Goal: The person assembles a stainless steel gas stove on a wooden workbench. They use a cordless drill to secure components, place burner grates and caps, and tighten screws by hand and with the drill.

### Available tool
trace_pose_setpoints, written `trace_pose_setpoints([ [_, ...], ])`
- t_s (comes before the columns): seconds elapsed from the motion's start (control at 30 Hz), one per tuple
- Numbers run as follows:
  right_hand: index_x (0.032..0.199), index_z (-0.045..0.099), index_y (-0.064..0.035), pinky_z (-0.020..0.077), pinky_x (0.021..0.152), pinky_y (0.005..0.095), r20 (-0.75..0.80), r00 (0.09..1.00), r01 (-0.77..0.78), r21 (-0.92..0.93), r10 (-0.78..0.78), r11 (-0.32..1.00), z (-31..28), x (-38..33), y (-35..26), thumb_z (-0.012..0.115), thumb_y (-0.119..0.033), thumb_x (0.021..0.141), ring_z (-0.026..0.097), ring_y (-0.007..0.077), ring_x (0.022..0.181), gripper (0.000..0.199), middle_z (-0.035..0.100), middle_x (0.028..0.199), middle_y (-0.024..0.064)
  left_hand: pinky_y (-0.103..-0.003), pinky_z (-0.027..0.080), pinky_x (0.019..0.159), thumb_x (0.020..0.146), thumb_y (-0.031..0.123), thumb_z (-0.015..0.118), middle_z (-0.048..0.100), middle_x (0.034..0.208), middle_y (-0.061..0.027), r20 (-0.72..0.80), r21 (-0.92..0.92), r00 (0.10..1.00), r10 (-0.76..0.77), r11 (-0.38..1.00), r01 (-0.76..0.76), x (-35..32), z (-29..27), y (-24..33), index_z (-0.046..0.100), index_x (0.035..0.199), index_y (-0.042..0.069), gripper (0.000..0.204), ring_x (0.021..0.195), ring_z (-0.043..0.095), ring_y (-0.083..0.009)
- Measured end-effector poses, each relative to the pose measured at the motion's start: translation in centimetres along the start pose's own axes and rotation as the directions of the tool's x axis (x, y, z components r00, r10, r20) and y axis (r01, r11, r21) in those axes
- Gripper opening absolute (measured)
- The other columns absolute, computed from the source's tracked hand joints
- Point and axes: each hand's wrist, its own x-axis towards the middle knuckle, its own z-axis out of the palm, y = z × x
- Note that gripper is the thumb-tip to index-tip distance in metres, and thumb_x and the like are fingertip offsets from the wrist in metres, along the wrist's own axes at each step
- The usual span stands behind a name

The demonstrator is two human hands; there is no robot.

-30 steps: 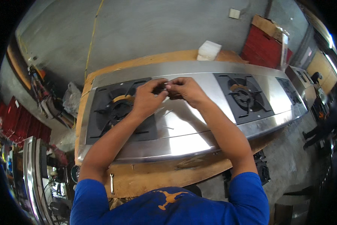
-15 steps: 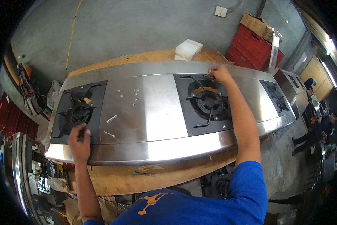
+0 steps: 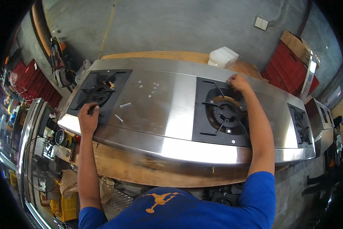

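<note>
A long stainless steel gas stove top [image 3: 160, 110] lies in front of me. My left hand [image 3: 89, 117] is at the front of the left burner panel [image 3: 116, 78], fingers curled toward the thumb; anything between them is too small to make out. At the far right corner of the middle burner panel [image 3: 202, 128], my right hand [image 3: 238, 82] is closed in a pinch, its fingertips down at the panel. What they grip is hidden. Between the two panels lie two silver bolts, one bolt [image 3: 125, 105] behind the other [image 3: 119, 118], and several small nuts [image 3: 153, 92].
A third burner panel [image 3: 300, 124] sits at the stove's right end. Behind the stove stand a white foam block [image 3: 223, 57] and red crates [image 3: 284, 68] with a cardboard box [image 3: 298, 45] on top. The wooden table [image 3: 141, 170] shows along the front edge.
My view has turned, so the stove appears shifted right and tilted. Both hands stay near the same panel corners; the right fingers remain pinched.
</note>
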Motion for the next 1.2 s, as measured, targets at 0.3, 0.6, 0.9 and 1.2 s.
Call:
trace_pose_setpoints([
  [0.3, 0.095, 0.074, -0.0035, 0.0515, 0.085, 0.0450, -0.210, 0.954, 0.160, -0.250, -0.215, 0.955, 0.5, -2.3, -0.6, 0.068, -0.021, 0.085, 0.067, 0.0384, 0.093, 0.021, 0.070, 0.095, 0.0217, -0.033, 0.050, 0.082, 0.089, 0.013, 0.068, 0.071, 0.095, -0.0128, 0.013, 0.063, 0.993, -0.120, 0.991, 0.119, 0.4, 0.5, -1.5, 0.069, 0.101, 0.001, 0.018, 0.089, 0.067, -0.0231],
  [0.6, 0.097, 0.073, -0.0036, 0.0497, 0.087, 0.0466, -0.146, 0.953, 0.151, -0.527, -0.264, 0.836, 1.0, -3.6, -1.9, 0.067, -0.020, 0.088, 0.065, 0.0381, 0.097, 0.020, 0.069, 0.099, 0.0204, -0.034, 0.050, 0.082, 0.091, 0.016, 0.066, 0.071, 0.094, -0.0136, -0.010, 0.096, 0.993, -0.118, 0.988, 0.119, 0.5, 0.4, -1.7, 0.069, 0.104, 0.001, 0.020, 0.089, 0.067, -0.0232],
  [0.9, 0.091, 0.072, -0.0025, 0.0526, 0.085, 0.0469, -0.110, 0.914, 0.215, -0.685, -0.391, 0.696, 1.5, -3.5, -2.2, 0.057, -0.009, 0.086, 0.065, 0.0371, 0.100, 0.017, 0.067, 0.100, 0.0197, -0.034, 0.050, 0.084, 0.091, 0.018, 0.066, 0.071, 0.096, -0.0146, -0.002, 0.105, 0.993, -0.116, 0.988, 0.116, 0.5, 0.4, -1.7, 0.070, 0.105, 0.001, 0.022, 0.091, 0.067, -0.0237],
  [1.2, 0.093, 0.073, -0.0023, 0.0532, 0.085, 0.0478, -0.015, 0.915, 0.254, -0.755, -0.403, 0.604, 1.1, -3.1, -3.2, 0.053, -0.012, 0.086, 0.067, 0.0371, 0.098, 0.023, 0.069, 0.103, 0.0205, -0.034, 0.050, 0.083, 0.091, 0.018, 0.066, 0.072, 0.094, -0.0131, 0.007, 0.103, 0.994, -0.110, 0.989, 0.108, 0.6, 0.4, -1.7, 0.071, 0.103, 0.001, 0.022, 0.090, 0.067, -0.0227],
])
